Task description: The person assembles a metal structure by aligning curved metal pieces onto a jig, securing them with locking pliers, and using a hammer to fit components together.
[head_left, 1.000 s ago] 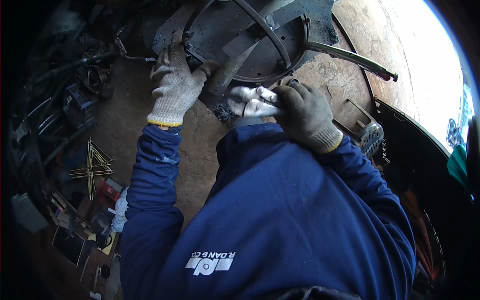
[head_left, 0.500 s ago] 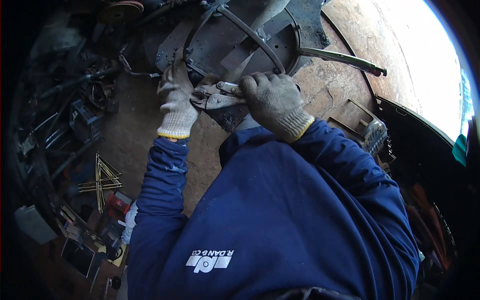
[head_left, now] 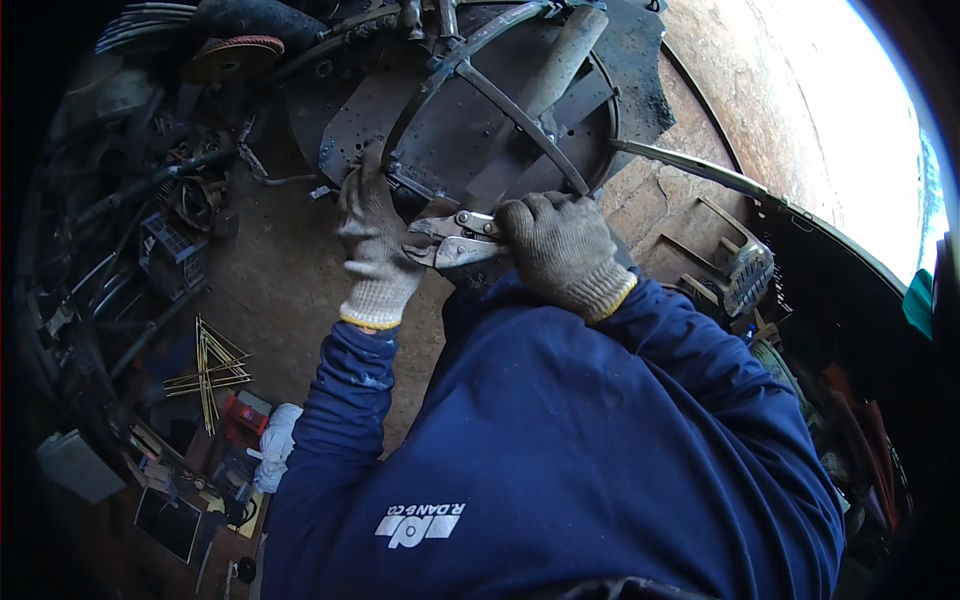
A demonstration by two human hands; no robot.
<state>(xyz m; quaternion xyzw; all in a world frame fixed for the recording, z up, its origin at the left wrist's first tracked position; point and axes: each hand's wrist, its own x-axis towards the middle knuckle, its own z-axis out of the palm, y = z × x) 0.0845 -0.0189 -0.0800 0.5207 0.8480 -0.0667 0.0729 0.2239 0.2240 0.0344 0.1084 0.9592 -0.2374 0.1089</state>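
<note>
My right hand (head_left: 562, 250), in a grey knitted glove, is closed around the handles of locking pliers (head_left: 460, 250). The pliers' jaws point left toward my left hand (head_left: 378, 245), also gloved. Its fingers reach up along the near edge of a round metal frame (head_left: 500, 98), one stretched out and the others bent. What they grip is hidden. A small brown piece shows above the jaws; I cannot tell whether they bite on it. The frame has crossing curved bars over a dark metal plate (head_left: 345, 125). A metal tube (head_left: 568, 60) lies across it.
A long metal bar (head_left: 690, 168) juts right from the frame. An overturned plastic stool or crate (head_left: 748, 275) lies at right, beside a dark curved panel (head_left: 820, 250). Thin yellow rods (head_left: 208, 370), a white cloth (head_left: 280, 440) and metal scrap (head_left: 195, 195) lie at left.
The round frame, pliers and both hands sit lower and slightly farther right in view. Things on the floor have shifted less. My right hand keeps its hold on the pliers.
</note>
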